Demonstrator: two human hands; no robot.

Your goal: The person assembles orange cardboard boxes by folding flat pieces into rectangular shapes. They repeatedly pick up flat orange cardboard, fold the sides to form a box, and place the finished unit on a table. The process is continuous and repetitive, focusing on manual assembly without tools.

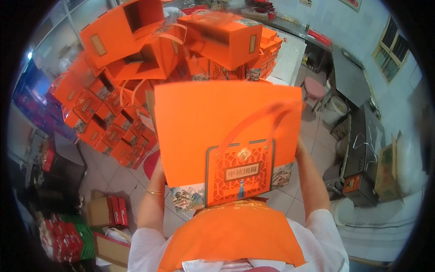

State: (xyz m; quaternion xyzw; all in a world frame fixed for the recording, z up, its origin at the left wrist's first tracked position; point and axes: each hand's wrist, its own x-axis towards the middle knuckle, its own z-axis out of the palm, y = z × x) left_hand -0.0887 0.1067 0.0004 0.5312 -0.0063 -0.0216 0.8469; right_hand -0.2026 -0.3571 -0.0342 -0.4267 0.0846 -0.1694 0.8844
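In front of my chest I hold up a large orange gift box (pixel 199 122) with an orange ribbon handle (pixel 244 129). A cut-out lattice panel with a gold knob and a blue tassel decorates the side facing me, and a landscape print runs along its lower edge. My left hand (pixel 159 169) grips its left side, and my right hand (pixel 300 148) grips its right side. Most of my fingers are hidden by the box. Beyond it, several open orange boxes (pixel 111 38) lie on their sides in a heap.
Stacked orange gift boxes (pixel 113 136) cover the far left. A pink stool (pixel 314 88) and a white bucket (pixel 335 110) stand at the right, near a dark counter (pixel 349 77). Cardboard cartons (pixel 100 212) sit at the lower left; another carton (pixel 387 170) is at the right.
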